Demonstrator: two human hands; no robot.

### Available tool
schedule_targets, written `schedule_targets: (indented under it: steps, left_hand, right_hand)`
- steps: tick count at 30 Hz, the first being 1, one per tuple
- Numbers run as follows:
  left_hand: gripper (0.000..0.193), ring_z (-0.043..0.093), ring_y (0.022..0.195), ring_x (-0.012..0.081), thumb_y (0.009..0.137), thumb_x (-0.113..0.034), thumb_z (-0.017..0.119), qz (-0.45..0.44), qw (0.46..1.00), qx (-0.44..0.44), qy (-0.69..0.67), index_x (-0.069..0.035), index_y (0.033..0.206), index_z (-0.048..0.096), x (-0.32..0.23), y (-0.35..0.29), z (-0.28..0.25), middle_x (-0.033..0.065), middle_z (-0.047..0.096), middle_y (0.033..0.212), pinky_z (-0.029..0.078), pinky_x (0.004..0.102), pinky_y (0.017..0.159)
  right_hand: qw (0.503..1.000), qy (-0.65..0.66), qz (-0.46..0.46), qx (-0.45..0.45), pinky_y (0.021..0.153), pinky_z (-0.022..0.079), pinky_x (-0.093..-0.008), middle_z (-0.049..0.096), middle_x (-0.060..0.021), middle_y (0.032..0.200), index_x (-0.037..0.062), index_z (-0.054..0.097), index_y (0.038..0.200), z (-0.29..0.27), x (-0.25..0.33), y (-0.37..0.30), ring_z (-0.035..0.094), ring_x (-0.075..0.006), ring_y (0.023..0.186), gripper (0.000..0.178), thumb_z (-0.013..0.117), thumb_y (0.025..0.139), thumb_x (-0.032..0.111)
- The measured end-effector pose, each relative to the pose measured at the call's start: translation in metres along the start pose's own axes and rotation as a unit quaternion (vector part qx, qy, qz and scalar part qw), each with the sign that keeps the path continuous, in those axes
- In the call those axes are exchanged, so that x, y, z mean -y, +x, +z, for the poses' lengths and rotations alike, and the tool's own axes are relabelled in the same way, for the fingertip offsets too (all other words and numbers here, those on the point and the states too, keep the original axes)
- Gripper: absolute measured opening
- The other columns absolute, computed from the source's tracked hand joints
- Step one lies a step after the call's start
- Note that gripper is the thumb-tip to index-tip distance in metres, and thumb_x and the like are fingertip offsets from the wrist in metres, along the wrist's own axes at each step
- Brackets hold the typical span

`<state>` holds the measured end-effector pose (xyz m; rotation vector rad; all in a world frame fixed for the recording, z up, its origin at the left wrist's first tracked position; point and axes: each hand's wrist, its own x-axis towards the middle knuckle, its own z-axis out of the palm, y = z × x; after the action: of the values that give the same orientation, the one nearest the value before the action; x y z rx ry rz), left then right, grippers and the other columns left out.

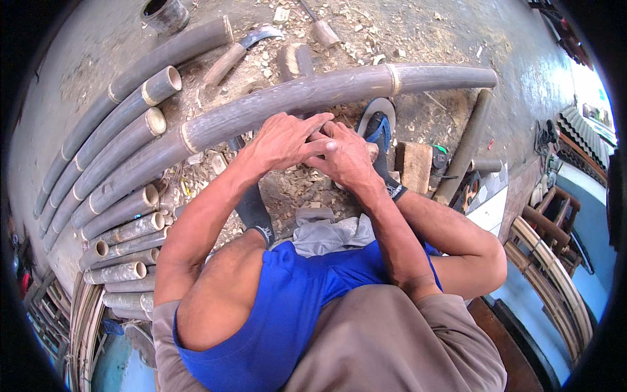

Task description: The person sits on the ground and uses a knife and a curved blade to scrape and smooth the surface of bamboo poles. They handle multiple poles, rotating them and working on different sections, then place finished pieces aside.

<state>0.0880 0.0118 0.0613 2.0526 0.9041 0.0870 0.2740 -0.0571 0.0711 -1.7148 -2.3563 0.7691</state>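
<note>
My left hand (284, 140) and my right hand (346, 153) meet over the wood chips, just on my side of a long bamboo pole (287, 98). The fingers of both are bent together and overlap, so whatever lies between them is hidden. A brownish rounded end shows beside my right hand, but I cannot make out what it is. The dark pole has pale rings at its joints and rests across a short wooden block (295, 62). Past it lies a curved-blade machete (238, 55) with a wooden handle.
More bamboo poles (124, 91) and shorter bamboo pieces (124, 228) lie at left. A wood-handled tool (323, 32) and a dark container (164, 16) are at the back. My foot in a blue flip-flop (379, 127), a wood block (416, 166) and a bamboo length (465, 147) are at right.
</note>
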Motion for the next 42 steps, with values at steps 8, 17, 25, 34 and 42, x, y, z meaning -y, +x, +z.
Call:
schedule_targets:
  steps: [8,17,25,34,42]
  left_hand:
    - [0.054,0.062,0.078,0.0354,0.11,-0.046,0.044,-0.023,0.969,-0.244,-0.007,-0.006,0.082,0.068,0.021,-0.011,0.047,0.0126,0.064,0.077,0.042,0.0458,0.078]
    - [0.022,0.061,0.088,0.0311,0.104,-0.024,0.056,0.131,0.953,-0.274,0.003,-0.007,0.098,0.068,0.004,0.001,0.06,0.0113,0.063,0.089,0.043,0.0451,0.082]
    - [0.07,0.061,0.12,0.0392,0.085,-0.052,0.078,-0.08,0.912,-0.366,0.169,-0.009,0.139,0.061,0.045,0.007,0.022,0.0184,0.067,0.123,0.044,0.0484,0.109]
    - [0.093,0.068,0.114,0.0353,0.063,-0.065,0.089,-0.142,0.976,-0.137,0.094,-0.011,0.136,0.067,0.082,0.005,-0.016,0.0156,0.071,0.123,0.056,0.0489,0.095]
    - [0.096,0.069,0.113,0.035,0.063,-0.075,0.084,-0.142,0.971,-0.148,0.119,-0.012,0.134,0.068,0.086,0.008,-0.011,0.0146,0.072,0.12,0.058,0.0493,0.095]
  right_hand:
    - [0.902,0.176,0.246,-0.307,0.095,0.049,-0.0447,0.06,-0.0181,0.118,-0.0018,0.063,0.114,0.012,-0.008,-0.048,0.059,-0.0298,0.112,0.05,0.081,0.09,0.038]
    - [0.66,0.691,0.249,-0.161,0.092,0.056,-0.0351,0.068,-0.0066,0.117,-0.0011,0.065,0.13,0.046,0.002,-0.026,0.066,-0.0185,0.108,0.053,0.081,0.093,0.033]
    - [0.851,0.47,0.138,-0.186,0.094,0.055,-0.0333,0.077,-0.0089,0.114,0.0016,0.068,0.119,-0.026,-0.055,0.006,0.067,-0.0156,0.107,0.027,0.075,0.093,0.006]
    - [0.924,0.377,0.035,0.052,0.101,0.052,-0.0373,0.077,-0.0091,0.119,0.0071,0.063,0.115,-0.076,-0.088,0.09,0.068,-0.0183,0.113,0.035,0.075,0.084,-0.004]
    - [0.733,0.673,-0.003,-0.098,0.089,0.055,-0.0452,0.056,-0.003,0.077,0.0064,0.059,0.097,-0.034,-0.094,0.131,0.059,-0.0189,0.078,0.012,0.07,0.093,0.011]
